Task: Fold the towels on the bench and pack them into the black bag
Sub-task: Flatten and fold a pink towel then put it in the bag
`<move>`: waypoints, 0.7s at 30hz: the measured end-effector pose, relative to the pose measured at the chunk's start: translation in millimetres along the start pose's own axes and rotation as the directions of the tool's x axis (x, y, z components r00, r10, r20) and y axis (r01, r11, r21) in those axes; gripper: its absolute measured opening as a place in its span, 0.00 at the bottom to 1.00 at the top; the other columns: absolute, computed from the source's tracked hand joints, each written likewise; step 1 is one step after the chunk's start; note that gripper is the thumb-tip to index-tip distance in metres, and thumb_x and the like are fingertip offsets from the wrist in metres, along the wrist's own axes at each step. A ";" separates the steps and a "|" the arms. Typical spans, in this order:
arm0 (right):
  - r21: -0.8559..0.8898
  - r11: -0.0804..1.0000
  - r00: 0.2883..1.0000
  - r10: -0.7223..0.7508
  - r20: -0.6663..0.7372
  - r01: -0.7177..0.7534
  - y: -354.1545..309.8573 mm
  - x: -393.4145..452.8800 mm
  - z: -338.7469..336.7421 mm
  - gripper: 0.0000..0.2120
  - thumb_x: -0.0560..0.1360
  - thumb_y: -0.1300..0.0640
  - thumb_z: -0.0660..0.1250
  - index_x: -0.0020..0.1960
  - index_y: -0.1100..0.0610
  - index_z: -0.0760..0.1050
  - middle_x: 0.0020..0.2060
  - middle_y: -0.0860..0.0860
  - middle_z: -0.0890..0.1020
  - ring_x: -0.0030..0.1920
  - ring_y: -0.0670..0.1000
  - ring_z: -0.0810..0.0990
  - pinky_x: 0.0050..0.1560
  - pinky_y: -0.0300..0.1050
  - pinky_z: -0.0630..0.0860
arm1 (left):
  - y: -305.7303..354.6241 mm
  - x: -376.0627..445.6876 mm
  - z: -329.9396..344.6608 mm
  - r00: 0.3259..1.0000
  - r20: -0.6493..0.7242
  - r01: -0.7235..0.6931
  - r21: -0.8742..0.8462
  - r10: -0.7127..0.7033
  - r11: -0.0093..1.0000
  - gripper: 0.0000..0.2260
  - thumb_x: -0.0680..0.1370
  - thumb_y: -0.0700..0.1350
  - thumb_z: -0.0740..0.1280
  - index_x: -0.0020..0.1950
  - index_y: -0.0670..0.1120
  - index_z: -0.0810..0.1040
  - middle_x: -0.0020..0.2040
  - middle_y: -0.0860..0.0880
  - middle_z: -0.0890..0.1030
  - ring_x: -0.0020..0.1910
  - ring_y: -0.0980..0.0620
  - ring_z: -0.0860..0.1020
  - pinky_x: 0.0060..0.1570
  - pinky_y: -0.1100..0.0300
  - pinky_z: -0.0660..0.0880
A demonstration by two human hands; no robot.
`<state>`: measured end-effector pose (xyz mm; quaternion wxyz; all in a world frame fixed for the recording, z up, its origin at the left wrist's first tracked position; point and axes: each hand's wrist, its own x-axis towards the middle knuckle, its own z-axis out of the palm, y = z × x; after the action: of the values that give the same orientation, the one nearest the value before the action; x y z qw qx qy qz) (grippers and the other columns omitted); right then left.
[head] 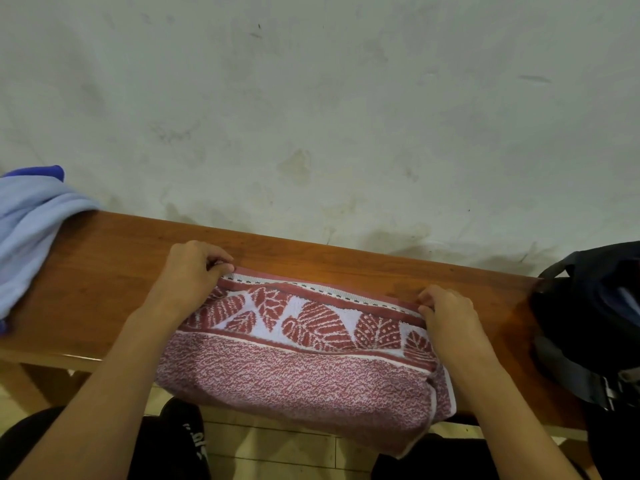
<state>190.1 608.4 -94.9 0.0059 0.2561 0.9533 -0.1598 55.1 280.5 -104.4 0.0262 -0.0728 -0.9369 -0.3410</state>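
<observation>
Pinching the far edge of the red patterned towel [304,362], both hands worked at its two far corners. Left hand [194,271] had fingers curled with thumb and fingertips closed on the left corner; right hand [446,306] gripped the right corner the same way, fingers bent and clamped on the hem. Towel lay across the wooden bench [104,289], folded double by the look of its thickness, with a leaf-pattern band and a dashed border toward the wall. Its near portion hung over the bench's front edge toward the person's knees.

Light blue towel [27,237] sat bunched at the left end of the bench, well apart from the red one, with a darker blue cloth [48,172] showing behind it. Black bag [595,323] stood at the right end, near the right hand but not touching it, its mouth seemingly open. Stained pale wall [311,98] rose behind the bench; tiled floor [291,445] showed below.
</observation>
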 end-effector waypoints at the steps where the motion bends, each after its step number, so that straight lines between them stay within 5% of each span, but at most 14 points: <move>1: -0.057 0.998 1.000 -0.004 0.009 0.004 -1.1 -2.7 1.6 0.12 0.81 0.58 0.63 0.64 0.56 0.73 0.59 0.54 0.76 0.59 0.53 0.74 0.58 0.47 0.76 | -1.6 0.2 0.2 1.000 0.012 0.006 0.009 -0.006 1.000 0.09 0.75 0.41 0.73 0.54 0.45 0.84 0.53 0.45 0.84 0.53 0.47 0.79 0.59 0.46 0.77; 5: -0.260 0.966 1.000 -0.005 0.022 0.010 -12.9 -15.2 7.7 0.23 0.78 0.59 0.69 0.70 0.60 0.64 0.66 0.58 0.69 0.64 0.54 0.69 0.64 0.45 0.72 | -0.8 -1.2 0.9 0.999 0.037 -0.031 0.041 0.030 0.999 0.05 0.77 0.41 0.70 0.51 0.46 0.84 0.51 0.46 0.83 0.49 0.49 0.79 0.54 0.50 0.78; 9: -0.167 0.986 0.997 -0.027 -0.071 0.015 -16.3 -17.5 2.4 0.24 0.77 0.60 0.70 0.69 0.59 0.63 0.65 0.58 0.68 0.63 0.54 0.70 0.60 0.46 0.75 | 6.1 -2.7 -8.6 0.997 -0.028 -0.076 0.028 0.077 0.997 0.05 0.79 0.40 0.68 0.45 0.48 0.81 0.46 0.48 0.81 0.45 0.51 0.77 0.48 0.55 0.75; 13: -0.031 0.997 0.972 -0.078 -0.222 0.073 -19.4 -13.0 -21.1 0.18 0.78 0.59 0.68 0.64 0.58 0.66 0.57 0.56 0.74 0.49 0.51 0.76 0.47 0.43 0.75 | 25.4 -7.0 -30.9 0.986 -0.160 -0.058 -0.074 0.046 0.996 0.06 0.80 0.38 0.66 0.45 0.46 0.80 0.43 0.46 0.82 0.41 0.50 0.80 0.46 0.56 0.78; 17: 0.062 0.985 0.923 -0.127 -0.363 0.160 -33.1 -7.7 -59.9 0.10 0.79 0.61 0.66 0.59 0.57 0.69 0.50 0.54 0.76 0.46 0.53 0.76 0.47 0.50 0.78 | 44.1 -17.4 -54.0 0.982 -0.166 0.025 -0.346 -0.088 0.938 0.07 0.82 0.38 0.62 0.47 0.42 0.79 0.33 0.43 0.82 0.26 0.45 0.80 0.29 0.58 0.79; 21: 0.132 0.955 0.885 -0.186 -0.428 0.265 -47.9 7.9 -100.4 0.04 0.80 0.66 0.62 0.52 0.59 0.73 0.45 0.55 0.75 0.42 0.53 0.72 0.42 0.44 0.68 | 64.1 -14.6 -76.0 0.970 -0.233 -0.037 -0.424 -0.069 0.905 0.05 0.83 0.39 0.60 0.50 0.41 0.75 0.37 0.41 0.81 0.26 0.46 0.81 0.26 0.61 0.78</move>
<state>166.8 604.0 14.0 -0.2372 0.1705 0.9372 -0.1907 79.3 278.4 -6.9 0.1210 -0.0268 -0.8304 -0.5433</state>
